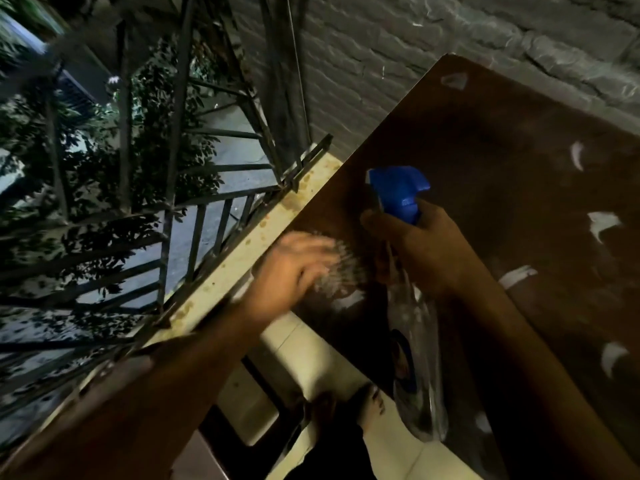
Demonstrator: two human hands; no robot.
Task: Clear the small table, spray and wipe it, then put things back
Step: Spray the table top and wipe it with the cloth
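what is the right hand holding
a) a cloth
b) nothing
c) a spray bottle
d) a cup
c: the right hand grips the neck of a clear spray bottle with a blue trigger head, held over the brown table.

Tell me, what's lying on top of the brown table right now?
The table shows only pale smears and patches. The left hand, blurred, is over its near edge, and the right hand holds a spray bottle above it. Whatever is beneath the hands and bottle is hidden.
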